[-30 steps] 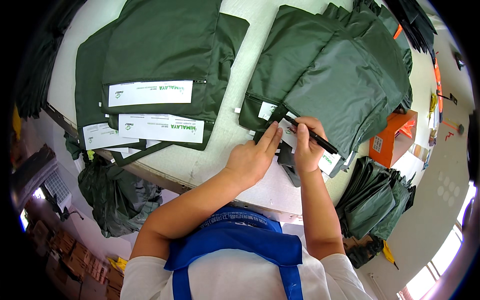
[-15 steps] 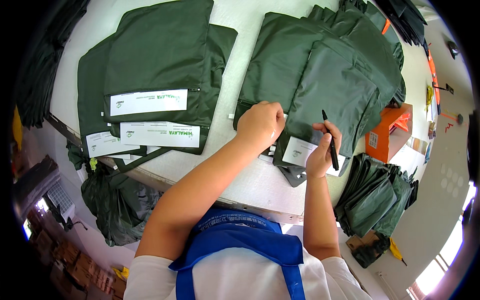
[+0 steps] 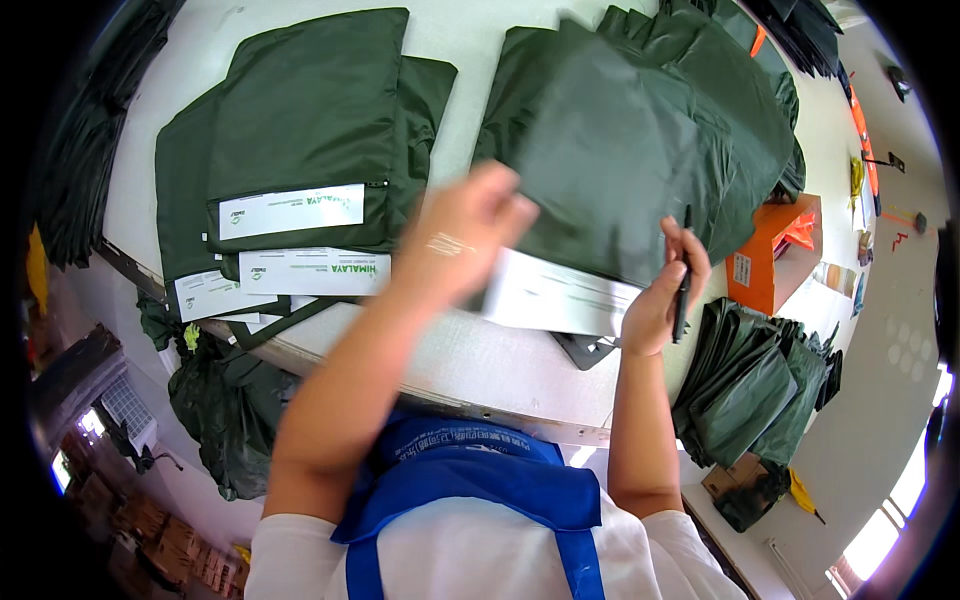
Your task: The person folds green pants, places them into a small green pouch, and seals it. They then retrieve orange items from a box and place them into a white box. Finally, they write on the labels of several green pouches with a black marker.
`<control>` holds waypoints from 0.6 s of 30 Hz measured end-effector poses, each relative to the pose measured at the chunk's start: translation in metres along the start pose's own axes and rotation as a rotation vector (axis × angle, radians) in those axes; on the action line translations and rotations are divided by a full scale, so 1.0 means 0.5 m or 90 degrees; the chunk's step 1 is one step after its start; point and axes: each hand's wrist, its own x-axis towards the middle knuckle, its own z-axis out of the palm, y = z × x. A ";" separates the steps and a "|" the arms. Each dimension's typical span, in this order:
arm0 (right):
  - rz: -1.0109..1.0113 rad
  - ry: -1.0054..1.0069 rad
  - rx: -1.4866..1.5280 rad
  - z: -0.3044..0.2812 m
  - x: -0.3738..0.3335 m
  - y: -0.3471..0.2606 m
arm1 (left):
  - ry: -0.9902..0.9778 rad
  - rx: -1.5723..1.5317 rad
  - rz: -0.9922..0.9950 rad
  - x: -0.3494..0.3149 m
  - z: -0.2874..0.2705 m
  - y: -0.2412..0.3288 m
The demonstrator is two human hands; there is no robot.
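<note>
My right hand point(image 3: 662, 295) is closed round a black marker pen point(image 3: 683, 295), held upright beside the right-hand pile of bags. Smeared by motion, my left hand point(image 3: 465, 235) has its fingers at the left edge of a dark green fabric bag point(image 3: 600, 165) and appears to pinch it. That bag is blurred too, and a white printed card point(image 3: 560, 295) shows along its near end. More green bags point(image 3: 720, 110) lie fanned out beneath and behind it. To the left, a second pile of green bags point(image 3: 305, 125) has white cards point(image 3: 290, 212) along the near ends.
The pale table point(image 3: 470, 350) has its near edge against my blue apron. An orange box point(image 3: 775, 255) stands to the right. Folded green bags hang off the right edge point(image 3: 750, 385) and the left edge point(image 3: 225, 420). Dark fabric point(image 3: 95, 130) is stacked at far left.
My left hand has moved left, and the top green bag has shifted left with it, uncovering more of its white card. My right hand has moved slightly right and up, still holding the pen.
</note>
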 end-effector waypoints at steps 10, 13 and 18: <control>0.022 -0.425 -0.573 -0.010 -0.009 0.024 | 0.383 0.476 0.123 0.010 -0.327 -0.138; 0.093 -0.380 -0.654 -0.019 -0.042 0.016 | 0.169 0.166 0.200 -0.056 -0.123 -0.127; 0.188 -0.359 -0.754 -0.041 -0.073 -0.010 | -0.113 0.324 0.259 -0.149 0.109 -0.108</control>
